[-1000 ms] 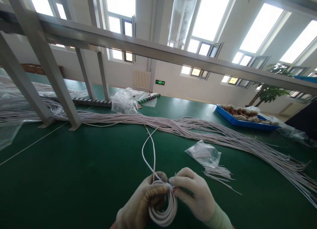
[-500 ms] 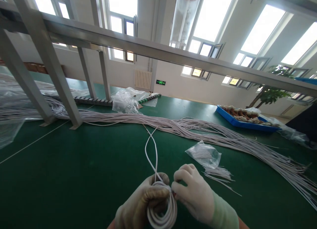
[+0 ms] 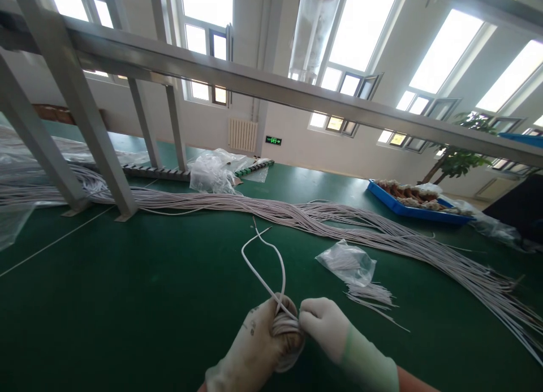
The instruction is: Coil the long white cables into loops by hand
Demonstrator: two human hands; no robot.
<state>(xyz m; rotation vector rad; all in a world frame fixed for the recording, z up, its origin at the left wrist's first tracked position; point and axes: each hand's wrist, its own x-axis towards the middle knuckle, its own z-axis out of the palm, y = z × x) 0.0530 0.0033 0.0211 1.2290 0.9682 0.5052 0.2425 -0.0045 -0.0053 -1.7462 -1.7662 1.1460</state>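
Note:
My left hand (image 3: 254, 344), in a stained white glove, is wrapped around a small coil of white cable (image 3: 285, 324) at the bottom middle. Two free cable ends (image 3: 281, 262) rise from the coil, cross, and reach away over the green table. My right hand (image 3: 324, 327), gloved in white with a pale green cuff, is closed in a pinch against the coil's right side. Whatever lies between its fingertips is too small and hidden to make out. The coil's lower part is mostly covered by my left hand.
A long bundle of cables (image 3: 288, 212) runs across the green table (image 3: 127, 301). Thin white strips (image 3: 371, 294) lie beside a clear bag (image 3: 350, 265). Farther back are a blue tray (image 3: 403, 208) and crumpled plastic (image 3: 212, 171). A metal frame (image 3: 91, 115) stands at left.
My left hand has turned over the coil, hiding more of it. My right fingers have closed tighter at its side. The free cable ends have spread wider apart and tilted.

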